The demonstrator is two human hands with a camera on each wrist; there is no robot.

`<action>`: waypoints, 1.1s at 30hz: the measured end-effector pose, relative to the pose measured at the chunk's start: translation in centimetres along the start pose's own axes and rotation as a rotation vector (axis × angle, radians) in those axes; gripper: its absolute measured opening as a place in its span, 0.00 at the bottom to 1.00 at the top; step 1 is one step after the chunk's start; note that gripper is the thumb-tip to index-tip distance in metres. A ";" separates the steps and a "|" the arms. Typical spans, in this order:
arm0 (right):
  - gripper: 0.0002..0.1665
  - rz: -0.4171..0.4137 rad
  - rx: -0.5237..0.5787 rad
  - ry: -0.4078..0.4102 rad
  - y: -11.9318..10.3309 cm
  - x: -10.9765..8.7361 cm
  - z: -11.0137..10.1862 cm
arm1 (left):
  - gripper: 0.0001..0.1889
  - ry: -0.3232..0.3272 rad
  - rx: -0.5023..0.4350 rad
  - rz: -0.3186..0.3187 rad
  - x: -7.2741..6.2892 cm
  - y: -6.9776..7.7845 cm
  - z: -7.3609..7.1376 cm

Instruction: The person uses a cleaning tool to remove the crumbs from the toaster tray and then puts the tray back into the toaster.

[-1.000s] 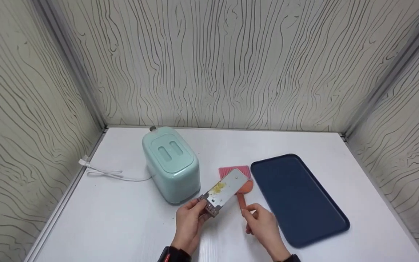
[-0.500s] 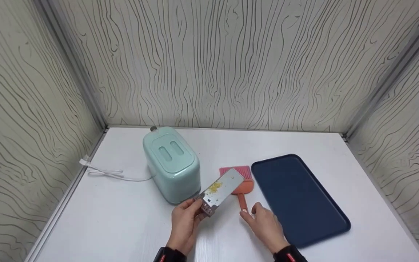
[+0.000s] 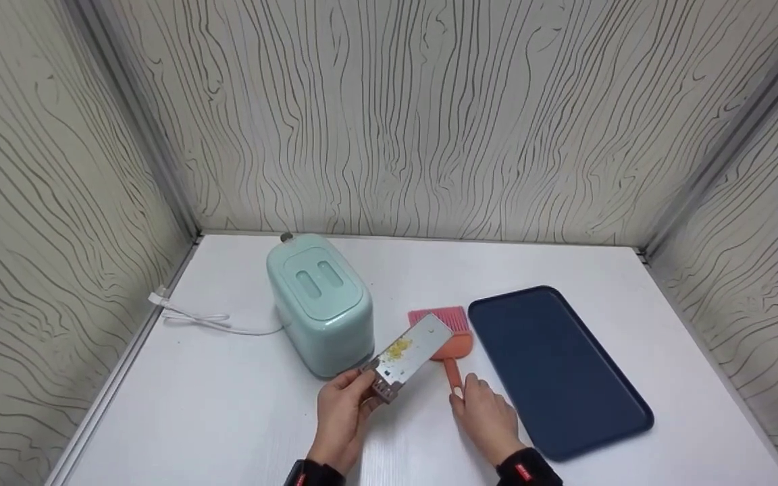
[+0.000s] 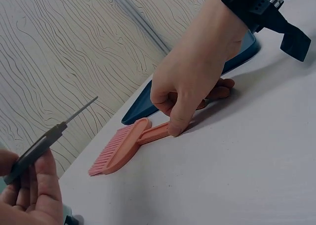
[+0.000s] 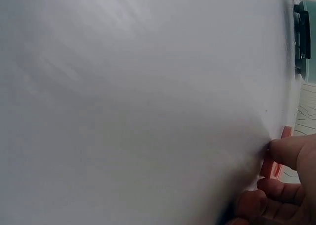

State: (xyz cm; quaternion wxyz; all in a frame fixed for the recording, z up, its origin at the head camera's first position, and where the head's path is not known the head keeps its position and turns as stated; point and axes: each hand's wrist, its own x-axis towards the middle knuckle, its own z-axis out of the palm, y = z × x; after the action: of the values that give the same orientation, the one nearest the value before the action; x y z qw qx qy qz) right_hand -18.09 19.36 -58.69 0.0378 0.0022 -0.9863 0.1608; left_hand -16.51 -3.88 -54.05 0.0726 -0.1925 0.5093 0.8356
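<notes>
In the head view my left hand point(image 3: 340, 415) grips the grey end of a flat metal crumb tray point(image 3: 424, 345), holding it tilted above the table. Yellow crumbs point(image 3: 399, 348) lie on its middle. My right hand point(image 3: 490, 415) pinches the handle of an orange brush point(image 3: 455, 345) with pink bristles. This brush lies on the table, and the crumb tray's far end partly covers it from above. From the left wrist, the crumb tray point(image 4: 38, 147) appears edge-on, apart from the brush point(image 4: 123, 148); the thumb and fingers of the right hand point(image 4: 190, 84) are on the handle.
A mint-green toaster point(image 3: 321, 290) stands left of the hands, its white cord point(image 3: 210, 325) trailing toward the table's left edge. To the right lies a dark blue rectangular tray point(image 3: 558, 371), close beside the right hand. Patterned panels point(image 3: 389, 121) enclose the back and sides.
The left hand has shifted slightly left with the crumb tray. My right hand's fingers loosened at the brush handle, then came together on it again. The brush has barely moved.
</notes>
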 end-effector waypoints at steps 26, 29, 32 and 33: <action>0.11 0.238 0.457 -0.143 1.3 0.6 -2.2 | 0.23 0.010 0.022 0.007 -0.1 -0.2 -0.3; 0.18 0.326 0.593 -0.193 1.6 0.7 -3.1 | 0.23 0.010 0.019 0.006 -0.1 -0.2 -0.3; 0.22 0.397 0.715 -0.205 2.0 0.7 -3.9 | 0.23 0.013 0.013 0.008 -0.2 -0.2 -0.3; 0.23 0.420 0.760 -0.202 2.1 0.7 -4.1 | 0.23 0.013 0.009 0.009 -0.2 -0.2 -0.3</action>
State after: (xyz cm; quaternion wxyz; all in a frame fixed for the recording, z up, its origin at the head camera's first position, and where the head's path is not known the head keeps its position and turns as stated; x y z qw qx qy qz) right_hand -18.57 22.61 -55.43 -0.0955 -0.1686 -0.8351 0.5149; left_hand -16.20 -4.05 -54.31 0.0665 -0.1952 0.5143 0.8324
